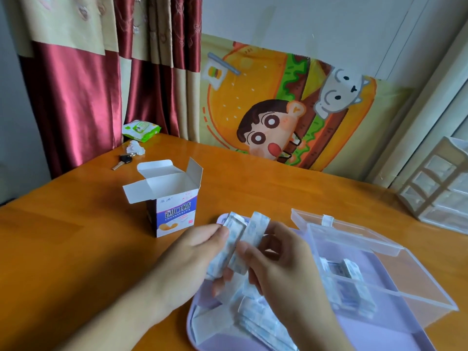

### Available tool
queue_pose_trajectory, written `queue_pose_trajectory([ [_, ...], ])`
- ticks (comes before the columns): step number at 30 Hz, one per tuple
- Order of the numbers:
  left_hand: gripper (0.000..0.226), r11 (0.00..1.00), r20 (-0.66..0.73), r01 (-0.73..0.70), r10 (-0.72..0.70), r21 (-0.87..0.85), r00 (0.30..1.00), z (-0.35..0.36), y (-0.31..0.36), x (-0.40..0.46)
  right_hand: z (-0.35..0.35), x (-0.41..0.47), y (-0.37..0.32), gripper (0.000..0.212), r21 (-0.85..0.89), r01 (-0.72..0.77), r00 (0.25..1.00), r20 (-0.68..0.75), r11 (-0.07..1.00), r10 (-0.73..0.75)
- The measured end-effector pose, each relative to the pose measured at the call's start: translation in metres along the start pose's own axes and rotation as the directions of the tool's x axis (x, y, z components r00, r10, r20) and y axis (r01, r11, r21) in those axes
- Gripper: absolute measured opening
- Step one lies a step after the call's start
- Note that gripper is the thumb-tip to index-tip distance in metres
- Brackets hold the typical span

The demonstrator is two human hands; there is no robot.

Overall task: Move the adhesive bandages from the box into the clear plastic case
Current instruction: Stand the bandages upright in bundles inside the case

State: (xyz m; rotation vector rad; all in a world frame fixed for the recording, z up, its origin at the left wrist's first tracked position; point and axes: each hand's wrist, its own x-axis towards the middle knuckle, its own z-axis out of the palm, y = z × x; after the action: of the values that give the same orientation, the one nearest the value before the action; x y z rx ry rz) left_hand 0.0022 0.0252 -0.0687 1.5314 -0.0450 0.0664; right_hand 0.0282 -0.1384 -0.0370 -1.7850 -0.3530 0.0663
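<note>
Tray cut off at bottom edge; bandage print too blurry.

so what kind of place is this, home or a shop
Most likely a home room: red and beige curtains, a cartoon burger blanket against the wall, and a key left on the wooden table.
</note>
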Motion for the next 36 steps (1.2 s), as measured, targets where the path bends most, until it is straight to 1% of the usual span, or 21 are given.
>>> queue_pose_trajectory([
  [2,0.044,0.995,0.008,-0.035,0.034,0.099,0.999,0.0,-0.002,0.0,-0.001,-0.001,0.002,0.018,0.03,0.003,1.0,-0.011,1.0,-0.003],
  [3,0.041,0.992,0.007,-0.037,0.036,0.118,0.999,0.0,-0.003,0.0,-0.002,-0.002,0.002,0.019,0.034,0.004,1.0,-0.009,0.999,-0.003],
  [7,0.02,0.999,-0.028,-0.033,0.034,0.033,0.999,0.001,-0.003,0.001,-0.002,-0.003,0.005,0.021,0.064,0.009,1.0,-0.026,0.998,-0.008],
  [9,0.017,0.999,-0.044,-0.035,0.036,0.015,0.998,0.002,0.0,0.0,-0.001,-0.004,0.007,0.017,0.069,0.013,0.999,-0.047,0.998,-0.01],
  [11,0.016,0.999,-0.048,-0.042,0.043,0.026,0.998,0.001,0.001,0.0,-0.001,-0.004,0.009,0.014,0.093,0.01,0.998,-0.062,0.996,-0.004],
  [14,0.013,0.999,-0.073,-0.038,0.04,0.021,0.997,0.001,0.005,-0.001,-0.002,-0.003,0.01,0.017,0.122,-0.005,0.997,-0.07,0.993,0.014],
  [19,0.012,0.999,-0.12,-0.029,0.03,0.013,0.992,0.001,0.008,-0.001,-0.003,-0.005,0.007,0.022,0.199,-0.035,0.998,-0.036,0.979,0.043],
  [22,0.013,1.0,-0.119,-0.019,0.02,0.009,0.993,0.001,0.009,-0.002,-0.002,-0.005,0.006,0.023,0.191,-0.037,0.999,-0.022,0.981,0.042],
  [25,0.019,1.0,-0.088,0.0,0.001,0.006,0.996,0.002,0.009,-0.001,-0.003,-0.004,0.009,0.016,0.217,-0.053,0.997,-0.037,0.975,0.063],
  [27,0.028,1.0,-0.097,0.019,-0.021,-0.017,0.995,0.001,0.007,-0.002,-0.003,-0.003,0.011,0.012,0.239,-0.058,0.996,-0.053,0.969,0.073],
  [28,0.03,1.0,-0.105,0.019,-0.019,-0.003,0.994,0.0,0.006,-0.001,-0.003,-0.003,0.011,0.011,0.249,-0.057,0.995,-0.061,0.967,0.074],
  [30,0.028,0.999,-0.109,0.009,-0.005,0.04,0.994,-0.001,0.004,-0.001,-0.003,-0.003,0.012,0.009,0.261,-0.049,0.995,-0.074,0.964,0.071],
  [33,0.022,0.999,-0.128,-0.002,0.006,0.033,0.992,0.0,0.006,-0.001,-0.003,-0.003,0.012,0.009,0.249,-0.026,0.995,-0.085,0.968,0.049],
  [36,0.019,0.999,-0.155,-0.02,0.025,0.036,0.988,0.001,0.007,-0.001,-0.003,-0.003,0.013,0.013,0.209,0.0,0.994,-0.107,0.978,0.023],
])
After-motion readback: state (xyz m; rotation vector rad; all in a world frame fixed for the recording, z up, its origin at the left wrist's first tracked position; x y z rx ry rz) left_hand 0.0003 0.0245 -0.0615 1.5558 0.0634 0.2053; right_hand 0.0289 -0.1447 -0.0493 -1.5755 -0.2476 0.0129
